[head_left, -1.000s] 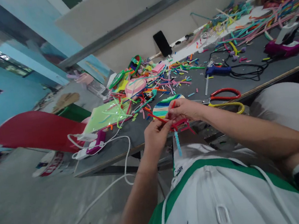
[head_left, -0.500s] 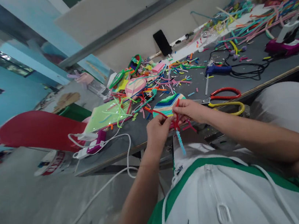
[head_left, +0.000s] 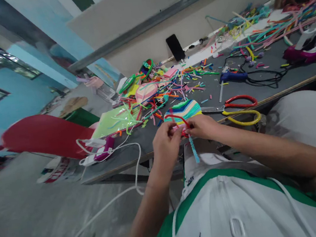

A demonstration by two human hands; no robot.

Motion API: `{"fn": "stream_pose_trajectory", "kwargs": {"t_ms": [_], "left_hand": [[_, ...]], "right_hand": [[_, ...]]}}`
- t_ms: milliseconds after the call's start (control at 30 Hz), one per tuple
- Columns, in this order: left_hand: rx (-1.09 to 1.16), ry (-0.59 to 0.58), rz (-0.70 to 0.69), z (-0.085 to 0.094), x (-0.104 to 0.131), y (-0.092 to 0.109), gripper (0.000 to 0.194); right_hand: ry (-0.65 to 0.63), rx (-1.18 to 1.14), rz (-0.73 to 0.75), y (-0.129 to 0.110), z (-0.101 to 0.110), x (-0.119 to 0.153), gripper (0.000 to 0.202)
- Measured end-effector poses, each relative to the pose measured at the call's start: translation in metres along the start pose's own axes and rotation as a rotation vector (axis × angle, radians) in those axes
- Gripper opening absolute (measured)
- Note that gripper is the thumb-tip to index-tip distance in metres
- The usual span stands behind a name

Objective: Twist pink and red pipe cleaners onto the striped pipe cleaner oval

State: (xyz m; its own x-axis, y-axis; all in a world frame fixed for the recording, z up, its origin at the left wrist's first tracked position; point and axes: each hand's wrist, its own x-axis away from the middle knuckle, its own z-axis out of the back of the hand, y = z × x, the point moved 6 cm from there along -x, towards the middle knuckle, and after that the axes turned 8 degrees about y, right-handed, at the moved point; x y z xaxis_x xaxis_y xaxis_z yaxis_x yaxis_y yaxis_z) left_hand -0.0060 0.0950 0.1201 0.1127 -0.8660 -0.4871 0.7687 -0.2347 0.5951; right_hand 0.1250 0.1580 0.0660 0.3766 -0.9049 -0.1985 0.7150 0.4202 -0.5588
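Both hands meet at the table's front edge around a red pipe cleaner whose strands curve up between them. My left hand pinches it from the left, and my right hand pinches it from the right. From the same piece a twisted light-blue pipe cleaner stem hangs down below the fingers. Just behind the hands lies a striped round piece in blue, teal, cream and yellow, partly covered by them. Fingers hide the middle of the red part.
Scissors with red and yellow handles lie right of my hands. Behind are a blue glue gun, coloured scraps and a leaning phone. Left are a power strip with white cords and a red chair.
My right hand has come lower, beside the left. The red strands that pointed up and left now bend in an arc above both hands. The view has shifted slightly.
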Motion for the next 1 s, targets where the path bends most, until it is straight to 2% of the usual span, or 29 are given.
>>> {"fn": "stream_pose_trajectory", "kwargs": {"t_ms": [33,67,100,133,167,200,233,300,367,467,533,633,833,1000], "left_hand": [[0.039,0.037,0.025,0.008,0.013,-0.001,0.021],[0.101,0.024,0.096,0.011,0.029,-0.006,0.019],[0.182,-0.057,0.193,0.007,0.046,-0.015,0.020],[0.262,-0.190,0.299,-0.003,0.063,-0.025,0.022],[0.363,-0.369,0.431,-0.019,0.082,-0.034,0.025],[0.496,-0.471,0.588,-0.034,0.097,-0.044,0.027],[0.639,-0.482,0.722,-0.046,0.106,-0.051,0.027],[0.931,-0.405,0.883,-0.066,0.105,-0.058,0.027],[1.141,-0.331,0.962,-0.082,0.090,-0.057,0.025],[1.269,-0.264,1.069,-0.094,0.070,-0.050,0.023],[1.275,-0.249,1.104,-0.095,0.067,-0.046,0.022],[1.195,-0.221,1.040,-0.091,0.074,-0.045,0.019],[1.003,-0.155,0.903,-0.089,0.106,-0.063,0.021],[0.959,-0.166,0.907,-0.097,0.115,-0.070,0.027]], "right_hand": [[0.003,-0.009,-0.011,0.001,0.000,-0.001,0.021],[0.004,-0.015,-0.023,0.003,0.000,-0.001,0.021],[0.003,-0.015,-0.032,0.005,-0.001,-0.002,0.021],[0.002,-0.005,-0.039,0.007,-0.001,-0.002,0.022],[0.001,0.007,-0.043,0.008,-0.002,-0.003,0.022],[-0.003,0.017,-0.041,0.009,-0.002,-0.003,0.022],[-0.011,0.025,-0.039,0.009,-0.003,-0.003,0.023],[-0.027,0.030,-0.045,0.009,-0.003,-0.003,0.023],[-0.037,0.024,-0.057,0.008,-0.004,-0.003,0.023],[-0.039,0.014,-0.062,0.009,-0.004,-0.002,0.022],[-0.039,-0.002,-0.056,0.010,-0.004,0.001,0.021],[-0.041,-0.029,-0.032,0.009,-0.005,0.014,0.017],[0.040,-0.023,0.043,0.012,-0.015,0.063,0.018],[0.115,-0.120,0.014,0.022,-0.028,0.083,0.015]]}}
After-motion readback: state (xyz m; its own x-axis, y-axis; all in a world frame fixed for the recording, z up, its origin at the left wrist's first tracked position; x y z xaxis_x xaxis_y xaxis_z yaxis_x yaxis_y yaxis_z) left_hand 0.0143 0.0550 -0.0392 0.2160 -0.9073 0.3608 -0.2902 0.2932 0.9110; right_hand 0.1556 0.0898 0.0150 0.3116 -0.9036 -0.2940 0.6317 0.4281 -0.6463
